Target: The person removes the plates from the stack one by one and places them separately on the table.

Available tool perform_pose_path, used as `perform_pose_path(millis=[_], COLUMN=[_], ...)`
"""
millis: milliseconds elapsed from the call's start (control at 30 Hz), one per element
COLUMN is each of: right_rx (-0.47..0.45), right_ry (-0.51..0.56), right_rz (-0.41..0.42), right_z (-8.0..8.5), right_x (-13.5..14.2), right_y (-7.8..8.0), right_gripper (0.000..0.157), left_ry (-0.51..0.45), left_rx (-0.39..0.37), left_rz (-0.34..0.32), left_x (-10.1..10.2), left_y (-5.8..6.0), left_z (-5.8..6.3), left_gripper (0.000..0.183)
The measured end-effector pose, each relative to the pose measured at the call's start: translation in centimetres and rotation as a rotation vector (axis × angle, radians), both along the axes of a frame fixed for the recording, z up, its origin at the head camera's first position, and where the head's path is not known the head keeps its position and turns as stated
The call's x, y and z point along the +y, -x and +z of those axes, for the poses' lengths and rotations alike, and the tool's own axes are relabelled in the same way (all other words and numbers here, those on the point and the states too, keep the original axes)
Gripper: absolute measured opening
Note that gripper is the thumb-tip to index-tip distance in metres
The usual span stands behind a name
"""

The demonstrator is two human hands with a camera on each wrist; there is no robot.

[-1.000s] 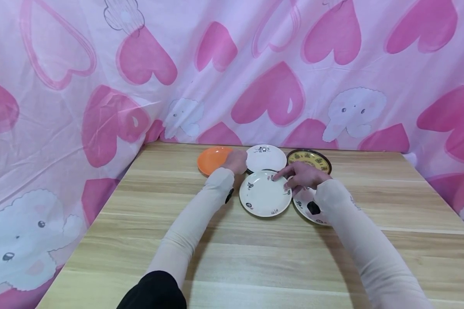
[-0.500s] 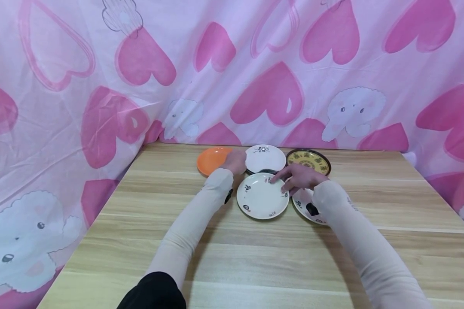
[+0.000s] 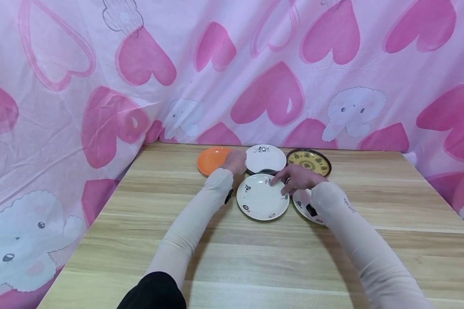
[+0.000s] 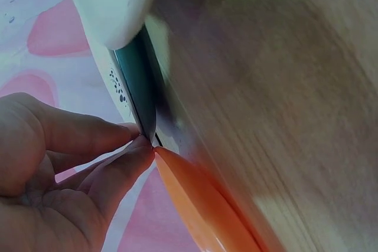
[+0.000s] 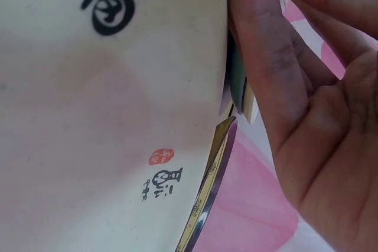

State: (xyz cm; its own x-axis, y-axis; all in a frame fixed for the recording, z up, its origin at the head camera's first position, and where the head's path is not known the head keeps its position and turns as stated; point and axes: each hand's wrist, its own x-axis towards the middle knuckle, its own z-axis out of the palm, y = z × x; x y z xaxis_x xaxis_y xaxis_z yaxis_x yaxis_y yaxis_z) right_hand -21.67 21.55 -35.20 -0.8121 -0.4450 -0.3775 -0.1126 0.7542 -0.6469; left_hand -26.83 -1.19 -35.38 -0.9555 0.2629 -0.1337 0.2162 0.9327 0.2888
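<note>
At the back of the table, my left hand (image 3: 234, 162) pinches the rim where a white plate with a dark floral sprig (image 3: 265, 159) lies on a dark green plate (image 4: 140, 81). An orange plate (image 3: 210, 161) sits just left, its edge close to those fingertips in the left wrist view. My right hand (image 3: 299, 177) holds the right rim of a cream plate with black characters and red seals (image 3: 262, 201), in front of the stack. Its fingertips are partly hidden in the right wrist view.
A yellow patterned plate with a dark rim (image 3: 311, 162) lies at the back right. Another patterned white plate (image 3: 304, 205) is partly covered by my right wrist. All rest on a wooden table (image 3: 232, 266) against a pink heart-print cloth (image 3: 267, 92).
The cream plate has shifted slightly left and nearer to me with my right hand, and more of the dark rim behind it shows. My left hand has stayed in place.
</note>
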Motion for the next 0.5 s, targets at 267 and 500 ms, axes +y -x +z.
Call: perform_pose_path(millis=[267, 500], right_rx=[0.026, 0.042], right_ry=[-0.044, -0.066], right_rz=[0.011, 0.027], right_z=[0.10, 0.11], right_x=[-0.02, 0.02], right_y=[-0.05, 0.13], right_gripper=[0.044, 0.043], left_ry=[-0.012, -0.010], left_rx=[-0.023, -0.032], left_rz=[0.014, 0.019], left_x=[0.16, 0.20], left_y=[-0.06, -0.16], left_z=[0.17, 0.29], left_gripper=[0.026, 0.026])
